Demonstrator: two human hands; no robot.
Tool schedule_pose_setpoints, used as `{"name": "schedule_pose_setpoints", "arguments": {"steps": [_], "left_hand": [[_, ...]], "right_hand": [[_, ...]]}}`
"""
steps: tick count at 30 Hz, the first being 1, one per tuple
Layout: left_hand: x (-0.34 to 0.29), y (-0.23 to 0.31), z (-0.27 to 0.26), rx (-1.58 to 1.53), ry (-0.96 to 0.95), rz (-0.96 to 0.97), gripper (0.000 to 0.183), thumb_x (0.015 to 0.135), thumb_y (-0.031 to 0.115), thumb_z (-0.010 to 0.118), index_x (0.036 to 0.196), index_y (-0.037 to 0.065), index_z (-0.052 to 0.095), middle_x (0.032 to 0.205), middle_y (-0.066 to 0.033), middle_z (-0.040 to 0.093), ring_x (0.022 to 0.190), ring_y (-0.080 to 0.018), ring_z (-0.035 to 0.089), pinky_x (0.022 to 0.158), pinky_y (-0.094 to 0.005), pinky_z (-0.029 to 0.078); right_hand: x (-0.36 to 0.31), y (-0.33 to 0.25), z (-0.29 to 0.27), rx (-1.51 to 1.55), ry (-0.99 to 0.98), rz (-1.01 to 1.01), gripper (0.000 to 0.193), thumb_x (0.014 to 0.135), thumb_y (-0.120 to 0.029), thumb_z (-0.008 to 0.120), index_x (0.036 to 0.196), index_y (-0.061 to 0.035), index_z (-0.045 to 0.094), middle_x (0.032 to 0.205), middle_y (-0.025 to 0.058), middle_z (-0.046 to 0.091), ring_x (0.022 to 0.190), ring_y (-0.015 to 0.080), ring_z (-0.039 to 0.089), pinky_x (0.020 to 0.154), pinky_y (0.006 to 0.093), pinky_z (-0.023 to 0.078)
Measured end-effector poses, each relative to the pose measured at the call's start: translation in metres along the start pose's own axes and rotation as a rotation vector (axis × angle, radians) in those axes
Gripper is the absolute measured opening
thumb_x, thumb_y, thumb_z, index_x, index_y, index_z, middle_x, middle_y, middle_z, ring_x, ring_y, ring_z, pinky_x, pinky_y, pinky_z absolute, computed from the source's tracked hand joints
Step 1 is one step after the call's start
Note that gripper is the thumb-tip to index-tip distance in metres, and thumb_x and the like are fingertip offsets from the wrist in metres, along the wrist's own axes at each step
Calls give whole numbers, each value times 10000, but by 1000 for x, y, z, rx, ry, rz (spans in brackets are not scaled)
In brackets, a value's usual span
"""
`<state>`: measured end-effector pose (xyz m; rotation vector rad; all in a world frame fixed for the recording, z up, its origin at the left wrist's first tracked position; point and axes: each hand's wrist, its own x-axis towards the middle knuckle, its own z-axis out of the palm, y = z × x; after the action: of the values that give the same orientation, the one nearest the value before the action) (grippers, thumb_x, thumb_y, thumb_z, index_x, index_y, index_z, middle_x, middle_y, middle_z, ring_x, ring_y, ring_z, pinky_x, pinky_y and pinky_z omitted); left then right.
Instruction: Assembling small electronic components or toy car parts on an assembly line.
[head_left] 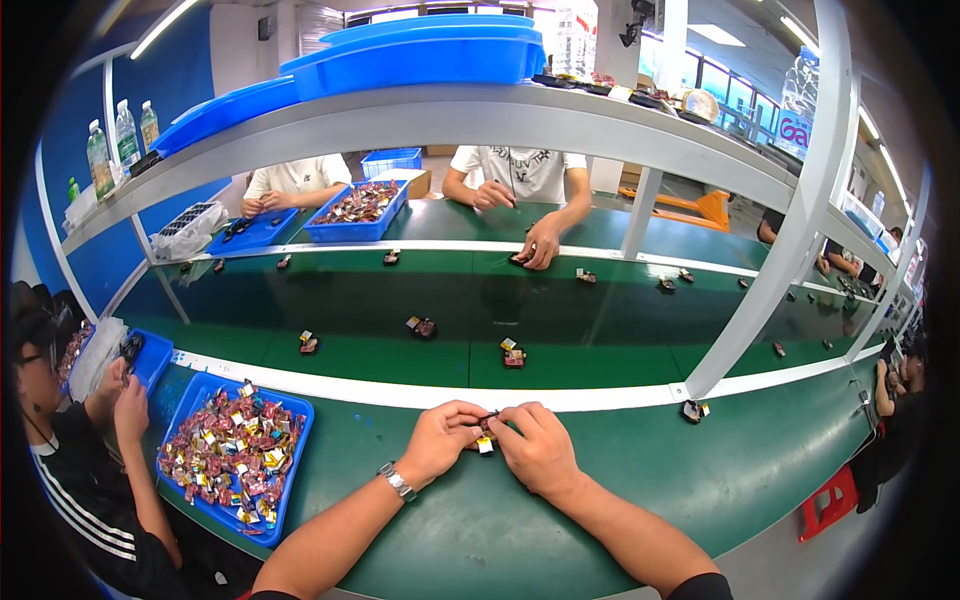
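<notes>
My left hand (438,442) and my right hand (538,450) meet over the green worktable (440,540), just in front of its white rail. Between their fingertips they pinch a small electronic assembly (486,443) with a yellow and white label and a dark part on top. My fingers cover much of it, so its exact kind is hidden. A metal-banded watch (397,482) circles my left wrist. To the left of my forearms, a blue tray (300,455) is heaped with similar small reddish assemblies bearing yellow and white tags.
Beyond the white rail (420,396) runs a dark green belt (400,365) with several scattered assemblies. One more assembly (692,411) sits right of my hands. A metal shelf (480,120) spans overhead on a slanting post (765,300). Co-workers handle parts opposite and at the left.
</notes>
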<state>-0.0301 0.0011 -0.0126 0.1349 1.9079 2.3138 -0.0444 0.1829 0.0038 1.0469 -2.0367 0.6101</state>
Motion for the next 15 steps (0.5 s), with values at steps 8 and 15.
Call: {"name": "schedule_pose_setpoints", "arguments": {"steps": [8,15], "left_hand": [[0,2,3,48,29,-11,208,895,-65,578,1101,-40,594,1052,-110,665,877,-135,663,744,-251,558],[-1,-1,-4,-37,42,16,223,902,-58,572,1124,-37,574,1058,-114,652,913,-134,643,759,-256,560]], "right_hand": [[-7,-1,2,-25,-84,17,269,693,-38,663,959,-2,667,952,61,606,870,217,574,751,321,501],[3,-14,-11,-3,-95,67,403,685,-150,740,1043,15,655,1140,139,578,1007,275,556,870,369,486]]}}
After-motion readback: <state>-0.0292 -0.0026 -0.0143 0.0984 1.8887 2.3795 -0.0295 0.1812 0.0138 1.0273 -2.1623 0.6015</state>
